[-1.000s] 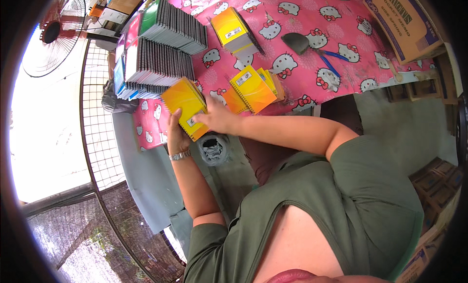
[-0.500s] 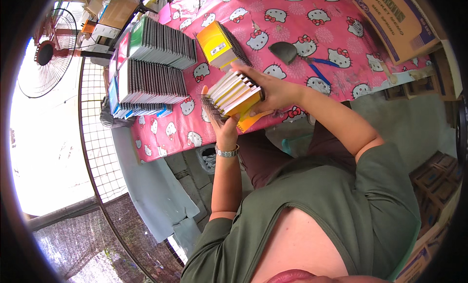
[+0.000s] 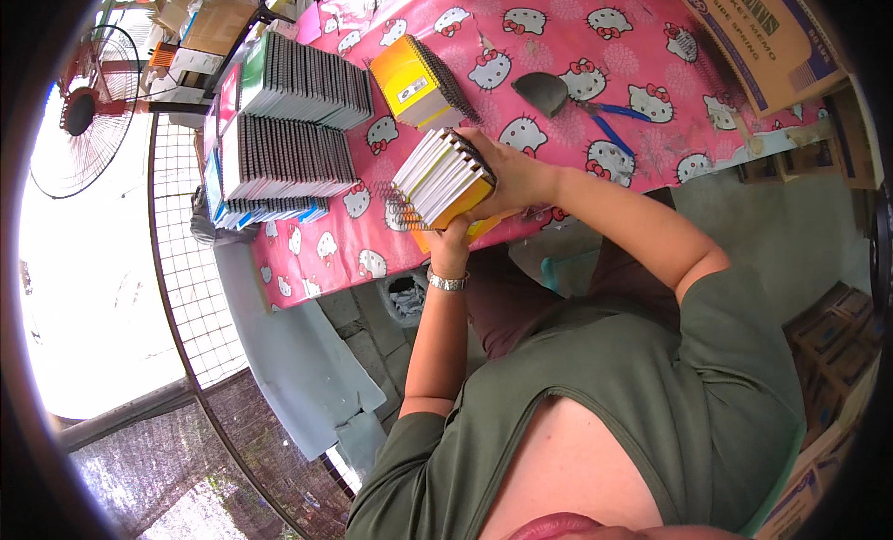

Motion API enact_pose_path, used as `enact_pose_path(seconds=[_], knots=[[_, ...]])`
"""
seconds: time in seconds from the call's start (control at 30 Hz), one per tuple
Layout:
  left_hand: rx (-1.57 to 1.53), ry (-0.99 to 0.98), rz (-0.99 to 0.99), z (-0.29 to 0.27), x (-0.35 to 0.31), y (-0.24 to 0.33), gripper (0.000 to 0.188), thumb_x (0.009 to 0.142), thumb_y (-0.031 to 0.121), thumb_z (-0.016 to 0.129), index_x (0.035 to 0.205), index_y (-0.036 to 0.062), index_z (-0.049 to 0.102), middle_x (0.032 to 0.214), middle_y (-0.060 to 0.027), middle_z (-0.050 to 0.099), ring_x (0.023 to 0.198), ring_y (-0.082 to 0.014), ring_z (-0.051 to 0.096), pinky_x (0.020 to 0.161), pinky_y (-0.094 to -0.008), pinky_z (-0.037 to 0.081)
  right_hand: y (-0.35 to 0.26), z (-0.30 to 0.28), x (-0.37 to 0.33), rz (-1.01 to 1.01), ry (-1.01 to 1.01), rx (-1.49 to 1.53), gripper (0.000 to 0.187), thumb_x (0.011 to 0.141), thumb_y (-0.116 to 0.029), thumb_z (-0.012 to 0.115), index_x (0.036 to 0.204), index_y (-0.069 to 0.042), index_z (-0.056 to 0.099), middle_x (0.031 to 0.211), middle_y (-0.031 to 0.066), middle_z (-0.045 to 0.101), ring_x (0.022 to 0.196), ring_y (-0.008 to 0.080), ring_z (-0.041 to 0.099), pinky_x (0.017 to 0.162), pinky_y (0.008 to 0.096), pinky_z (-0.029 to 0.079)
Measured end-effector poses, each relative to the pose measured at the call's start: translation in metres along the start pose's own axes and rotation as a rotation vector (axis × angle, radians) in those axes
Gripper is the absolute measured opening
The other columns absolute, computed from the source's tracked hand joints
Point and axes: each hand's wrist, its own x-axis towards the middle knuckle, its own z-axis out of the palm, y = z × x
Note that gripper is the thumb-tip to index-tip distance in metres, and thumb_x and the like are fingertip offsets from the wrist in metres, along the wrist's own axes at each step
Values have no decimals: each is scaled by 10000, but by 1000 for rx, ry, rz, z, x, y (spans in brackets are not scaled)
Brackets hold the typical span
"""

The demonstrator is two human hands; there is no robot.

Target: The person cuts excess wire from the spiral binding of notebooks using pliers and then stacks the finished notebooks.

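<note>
At twelve o'clock, left hand (image 3: 450, 246) and right hand (image 3: 513, 174) are pinching stacked yellow-covered spiral notebooks (image 3: 435, 179) — uneven pressure could be spilling some.

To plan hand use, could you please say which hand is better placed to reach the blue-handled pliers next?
Probably the right hand: though both hands hold the spiral notebooks, it grips their right side, nearer the blue-handled pliers. The left hand is lower in view and farther left.

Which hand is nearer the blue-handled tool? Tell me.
Right. The right hand grips the held notebooks, left of the blue-handled tool; the left hand, also on them, is farther left and lower in view.
</note>
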Motion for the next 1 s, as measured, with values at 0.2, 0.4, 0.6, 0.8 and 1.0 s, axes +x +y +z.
enact_pose_path(seconds=[0.2,0.4,0.6,0.8,1.0], knots=[[11,62,119,9,0,25,392,725,-44,593,1115,-20,621,982,-100,672,877,-214,659,788,-332,541,-16,-18,13,-40,-134,-32,986,613,-326,927,1356,-73,329,1152,182,614,1071,391,634,891,449,532],[390,-115,-15,-12,1,9,304,794,3,659,1097,-13,649,1021,-72,683,931,-175,652,820,-317,529,6,-19,10,-49,-177,-23,974,613,-232,916,1372,-83,323,1197,186,590,1124,386,608,930,444,521],[184,-161,-75,-1,44,60,459,781,-88,673,1218,-21,549,1036,-82,672,946,-205,660,820,-317,542,-8,-46,46,160,-296,-177,1058,584,-236,928,1416,-41,303,1224,222,610,1144,379,610,944,431,510],[16,-135,-199,-4,165,140,270,966,180,564,1183,21,562,1084,-102,665,937,-185,673,809,-344,545,-14,-63,166,588,-147,-289,939,634,-769,749,1160,2,643,1021,157,713,926,239,703,834,349,543],[172,-38,-433,-11,233,115,341,981,307,529,1198,53,594,1121,-106,671,998,-223,654,876,-376,532,11,-63,204,808,-140,-99,1021,655,-769,731,1272,32,594,1211,212,630,1065,304,656,842,425,550]])
